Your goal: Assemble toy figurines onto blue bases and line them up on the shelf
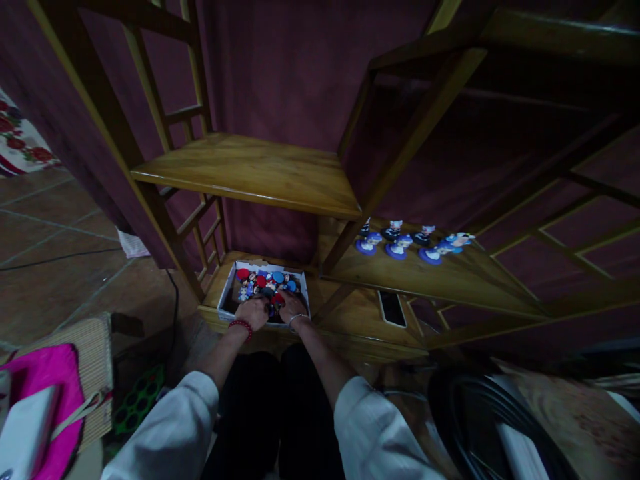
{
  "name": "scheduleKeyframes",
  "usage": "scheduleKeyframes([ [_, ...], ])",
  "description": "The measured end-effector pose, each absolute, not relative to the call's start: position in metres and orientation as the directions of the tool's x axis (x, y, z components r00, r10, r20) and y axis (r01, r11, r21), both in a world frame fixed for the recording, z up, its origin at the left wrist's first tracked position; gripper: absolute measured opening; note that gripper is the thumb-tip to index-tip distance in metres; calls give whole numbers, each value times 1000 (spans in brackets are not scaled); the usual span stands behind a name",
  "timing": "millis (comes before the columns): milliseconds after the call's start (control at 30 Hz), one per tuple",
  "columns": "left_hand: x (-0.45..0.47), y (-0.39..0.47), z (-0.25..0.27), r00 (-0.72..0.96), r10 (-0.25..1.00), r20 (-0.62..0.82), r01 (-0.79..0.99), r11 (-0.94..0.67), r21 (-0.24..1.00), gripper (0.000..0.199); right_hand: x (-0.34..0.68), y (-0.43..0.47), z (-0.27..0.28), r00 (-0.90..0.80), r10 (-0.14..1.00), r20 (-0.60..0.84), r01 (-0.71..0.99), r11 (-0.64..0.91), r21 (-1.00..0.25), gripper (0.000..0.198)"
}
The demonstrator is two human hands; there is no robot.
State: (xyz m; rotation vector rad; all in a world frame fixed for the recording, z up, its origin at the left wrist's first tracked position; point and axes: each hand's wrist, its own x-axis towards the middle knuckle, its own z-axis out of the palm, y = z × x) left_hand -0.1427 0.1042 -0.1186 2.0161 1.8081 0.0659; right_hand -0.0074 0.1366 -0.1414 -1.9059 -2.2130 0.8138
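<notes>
A white cardboard box (226, 293) sits on the low wooden shelf, filled with several small figurines (245, 291) with red, blue and dark round bases. My left hand (254, 311), with a red bead bracelet at the wrist, reaches over the box's near side. Its fingers are curled down among the figurines, and what they hold is hidden. Close beside it, my right hand (291, 307), wearing a silver bangle, has its fingers closed around a figurine with red on it (278, 299), near the box's middle.
Several figurines with purple or dark bases (399, 247) stand on the raised shelf (370, 270) at right. A phone (392, 309) lies on the lower shelf. Overhead is a wooden shelf board (250, 170). A woven stool (95, 360) stands left, a black bag-like object (465, 400) right.
</notes>
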Motion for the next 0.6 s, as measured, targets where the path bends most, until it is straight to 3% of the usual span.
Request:
scheduleKeyframes([
  [233, -141, 109, -118, -169, 941, -293, 915, 260, 308, 37, -7, 137, -141, -193, 944, -267, 892, 55, -448, 49],
  [400, -142, 119, -122, -113, 898, -425, 893, 279, 353, 34, -7, 137, -142, -208, 945, -253, 889, 75, -451, 49],
  [600, -145, 123, -125, -142, 892, -429, 875, 316, 367, 41, -6, 137, -145, -191, 948, -256, 895, 61, -442, 49],
])
